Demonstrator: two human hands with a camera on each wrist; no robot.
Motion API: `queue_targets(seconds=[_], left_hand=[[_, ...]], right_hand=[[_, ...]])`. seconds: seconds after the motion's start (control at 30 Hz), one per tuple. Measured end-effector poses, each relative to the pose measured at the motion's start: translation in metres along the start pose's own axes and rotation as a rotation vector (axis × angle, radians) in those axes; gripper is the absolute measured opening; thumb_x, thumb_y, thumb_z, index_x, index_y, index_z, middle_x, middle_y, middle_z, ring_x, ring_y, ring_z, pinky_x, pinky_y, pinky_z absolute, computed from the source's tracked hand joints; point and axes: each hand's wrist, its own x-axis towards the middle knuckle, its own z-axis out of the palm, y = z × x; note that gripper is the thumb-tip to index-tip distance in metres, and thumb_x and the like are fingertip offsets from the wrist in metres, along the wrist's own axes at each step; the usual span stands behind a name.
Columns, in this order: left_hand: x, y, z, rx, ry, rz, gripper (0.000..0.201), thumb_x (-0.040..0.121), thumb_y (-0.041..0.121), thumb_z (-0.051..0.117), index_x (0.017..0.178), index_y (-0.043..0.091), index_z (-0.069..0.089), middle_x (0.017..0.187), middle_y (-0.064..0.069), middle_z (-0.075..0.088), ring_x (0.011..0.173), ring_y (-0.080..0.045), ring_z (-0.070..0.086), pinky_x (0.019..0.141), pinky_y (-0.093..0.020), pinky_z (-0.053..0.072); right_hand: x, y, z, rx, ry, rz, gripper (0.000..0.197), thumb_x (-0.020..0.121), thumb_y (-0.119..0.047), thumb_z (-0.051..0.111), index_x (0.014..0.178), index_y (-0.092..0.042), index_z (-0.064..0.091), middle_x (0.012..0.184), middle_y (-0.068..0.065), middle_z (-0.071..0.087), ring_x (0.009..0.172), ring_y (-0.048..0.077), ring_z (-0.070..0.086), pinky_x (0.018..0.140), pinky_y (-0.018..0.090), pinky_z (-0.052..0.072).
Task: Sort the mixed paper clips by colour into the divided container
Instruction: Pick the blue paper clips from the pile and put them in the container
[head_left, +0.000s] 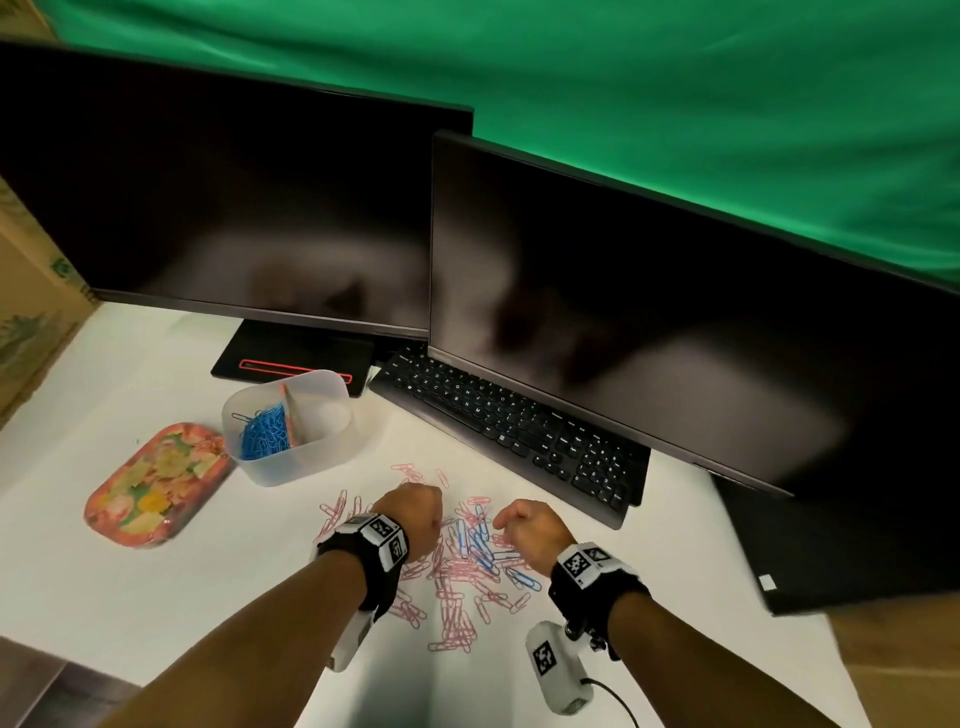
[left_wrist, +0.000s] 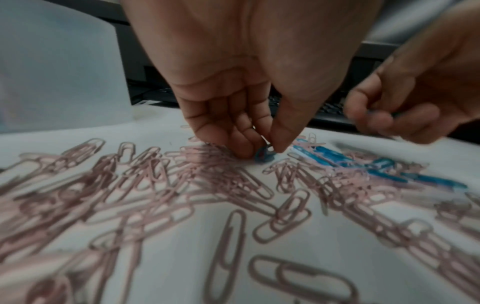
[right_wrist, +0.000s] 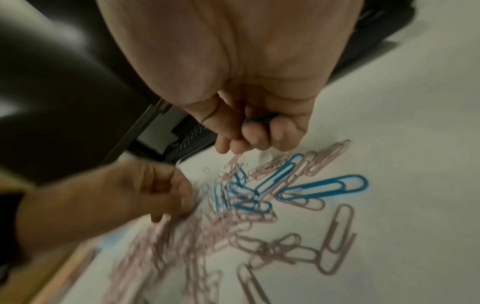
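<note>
Blue wire paper clips (right_wrist: 322, 188) are being picked from the mixed pink-and-blue scatter (head_left: 457, 577) on the white table (head_left: 182, 587), one pinched by the left hand (left_wrist: 249, 115), another clenched in the right hand (right_wrist: 249, 115), seemingly destined for the translucent divided plastic container (head_left: 289, 426).

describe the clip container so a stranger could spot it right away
Below the left black monitor on the white desk stands a translucent plastic tub with a slanted divider. Unlike the flat floral tin lid beside it, it holds blue clips.
</note>
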Motion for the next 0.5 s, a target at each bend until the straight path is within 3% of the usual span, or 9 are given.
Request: queue_targets(seconds=[0.07,0.23,0.4,0.5], left_hand=[[-0.001,-0.003,-0.001,-0.081,0.020,-0.014,0.018,0.084,0.015,0.050,0.097,0.020,0.063,0.107,-0.005,0.064,0.098,-0.025,0.061,0.081,-0.031,0.052],[-0.005,-0.007,-0.001,-0.310,0.071,-0.059,0.026,0.081,0.008,0.050,0.093,0.028,0.060,0.085,0.005,0.062,0.080,-0.019,0.058,0.069,-0.024,0.046],[-0.007,-0.010,-0.003,-0.492,0.053,-0.068,0.020,0.081,0.009,0.064,0.097,0.020,0.067,0.078,0.007,0.062,0.076,-0.014,0.060,0.070,-0.021,0.049],[-0.007,-0.011,-0.004,-0.586,0.037,-0.074,0.014,0.079,0.010,0.068,0.085,0.022,0.065,0.072,0.009,0.061,0.069,-0.010,0.057,0.061,-0.016,0.043]], right_hand=[[-0.003,-0.001,0.010,-0.267,0.061,-0.074,0.015,0.088,-0.017,0.051,0.085,-0.019,0.066,0.098,0.000,0.068,0.090,0.017,0.063,0.072,0.022,0.048],[-0.005,-0.004,0.032,-0.599,0.112,-0.096,0.030,0.091,-0.030,0.057,0.116,-0.015,0.061,0.120,0.006,0.056,0.111,0.023,0.058,0.089,0.029,0.050],[0.001,-0.012,0.038,-0.692,0.084,-0.036,0.028,0.092,-0.024,0.053,0.116,-0.012,0.061,0.121,0.009,0.058,0.111,0.025,0.059,0.090,0.032,0.053],[0.001,-0.016,0.038,-0.677,0.087,0.004,0.028,0.089,-0.020,0.056,0.114,-0.010,0.063,0.121,0.009,0.061,0.109,0.026,0.061,0.087,0.032,0.055]])
